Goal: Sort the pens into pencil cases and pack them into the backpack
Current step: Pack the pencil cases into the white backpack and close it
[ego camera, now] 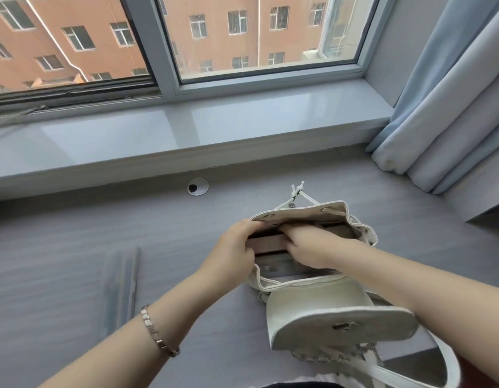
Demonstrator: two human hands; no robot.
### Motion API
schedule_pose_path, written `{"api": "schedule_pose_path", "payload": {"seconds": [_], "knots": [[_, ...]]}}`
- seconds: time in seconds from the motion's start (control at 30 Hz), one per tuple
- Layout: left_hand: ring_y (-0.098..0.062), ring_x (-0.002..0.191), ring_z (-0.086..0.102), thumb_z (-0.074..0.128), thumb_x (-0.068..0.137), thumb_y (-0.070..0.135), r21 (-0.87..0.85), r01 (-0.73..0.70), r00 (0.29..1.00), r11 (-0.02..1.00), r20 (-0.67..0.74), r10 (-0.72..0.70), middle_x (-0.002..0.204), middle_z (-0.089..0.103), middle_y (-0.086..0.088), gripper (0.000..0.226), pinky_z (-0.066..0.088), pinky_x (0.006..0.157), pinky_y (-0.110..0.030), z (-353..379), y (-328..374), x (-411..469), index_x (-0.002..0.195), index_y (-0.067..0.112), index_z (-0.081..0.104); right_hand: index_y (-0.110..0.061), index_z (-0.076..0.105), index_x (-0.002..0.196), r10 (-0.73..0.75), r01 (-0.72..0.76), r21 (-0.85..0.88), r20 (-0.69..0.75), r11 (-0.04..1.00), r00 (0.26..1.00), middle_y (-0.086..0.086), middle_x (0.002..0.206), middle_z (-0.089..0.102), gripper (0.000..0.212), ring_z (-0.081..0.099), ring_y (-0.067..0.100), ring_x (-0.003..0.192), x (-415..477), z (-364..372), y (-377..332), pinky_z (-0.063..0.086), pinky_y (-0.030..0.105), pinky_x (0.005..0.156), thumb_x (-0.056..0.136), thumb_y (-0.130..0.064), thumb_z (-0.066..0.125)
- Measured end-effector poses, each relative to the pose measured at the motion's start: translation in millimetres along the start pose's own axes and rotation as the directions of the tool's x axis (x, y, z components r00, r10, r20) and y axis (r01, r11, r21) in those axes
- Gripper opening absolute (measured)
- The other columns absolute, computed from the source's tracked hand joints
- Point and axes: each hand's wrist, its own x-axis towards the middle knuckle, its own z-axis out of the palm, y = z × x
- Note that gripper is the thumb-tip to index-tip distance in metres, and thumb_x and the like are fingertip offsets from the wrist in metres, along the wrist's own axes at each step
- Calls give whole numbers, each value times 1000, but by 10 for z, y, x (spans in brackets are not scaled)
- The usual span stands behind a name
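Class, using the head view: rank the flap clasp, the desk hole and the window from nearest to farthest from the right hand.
1. Clasp, on the backpack flap, just on the person's side of the right hand.
2. Desk hole, beyond the hand and to its left.
3. Window, up behind the sill, farthest.

Both hands meet at the backpack mouth: left hand grips the left rim, right hand reaches in from the right, over the upper pencil case, fingertips hidden. In the backpack just nearer than the grip sits the second pencil case; the flap lies open nearer still. All on the desk. Well left of the grip: flat strip. Beyond the grip: cable hole, then windowsill. Far right: curtain.
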Motion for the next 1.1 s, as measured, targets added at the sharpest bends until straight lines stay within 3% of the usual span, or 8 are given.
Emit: {"api": "schedule_pose_path", "payload": {"seconds": [0.23,0.33,0.4,0.5,0.63,0.77,0.9,1.1], "knots": [[-21,77,60,35,83,-8,-299,168,985,939,1,-175,103,63,-7,32,55,68,-39,-230,-100,-14,66,13,53,-21,37,136,152,-151,-28,26,988,988,6,148,34,40,30,29,135,5,-47,106,19,39,112,99,-29,26],[-29,110,58,46,87,10,93,356,888,930,-343,-306,122,60,-16,17,45,89,-40,-445,-691,-97,99,13,57,-22,54,125,113,-113,11,-76,994,991,6,133,55,34,49,27,122,-69,-139,119,38,35,103,95,-23,39],[-37,139,23,55,86,28,456,592,805,665,-380,-456,149,27,-25,60,26,110,-43,-556,-1191,-251,139,11,31,-24,64,111,98,-103,-4,-261,995,960,3,117,65,28,57,25,110,-204,-207,97,46,33,91,90,-18,46],[-44,142,6,58,84,44,386,805,591,450,-460,-663,150,5,-34,89,15,114,-50,-686,-1641,-514,148,12,5,-23,65,109,49,-39,31,-416,999,908,-2,111,67,24,57,20,107,-396,-264,22,41,24,77,91,-22,48],[-45,123,36,63,82,32,172,830,534,531,-522,-665,131,39,-31,75,37,100,-50,-722,-1777,-615,141,10,24,-19,66,107,85,-7,207,-370,978,925,-5,108,68,21,58,16,106,-467,-285,99,37,18,76,89,-22,54],[-42,120,38,67,78,31,123,673,648,729,-573,-502,123,42,-27,72,36,99,-44,-677,-1276,-512,141,22,33,-11,71,97,90,46,315,-405,948,910,1,94,70,18,58,13,89,-432,-312,182,40,23,79,88,-14,56],[-22,103,50,65,62,44,204,169,888,964,-457,-59,101,47,-3,67,40,88,-27,-600,-291,-379,128,37,52,-10,72,92,115,25,365,-356,931,927,-1,87,67,19,58,15,88,-410,-372,196,38,23,76,89,-14,53],[-7,103,44,65,65,46,472,-323,946,820,157,282,106,47,10,58,42,83,-25,-383,677,-353,121,53,49,-17,66,64,188,27,725,-215,688,958,1,66,63,30,53,-3,54,-523,-555,337,44,19,57,85,1,56]]}}
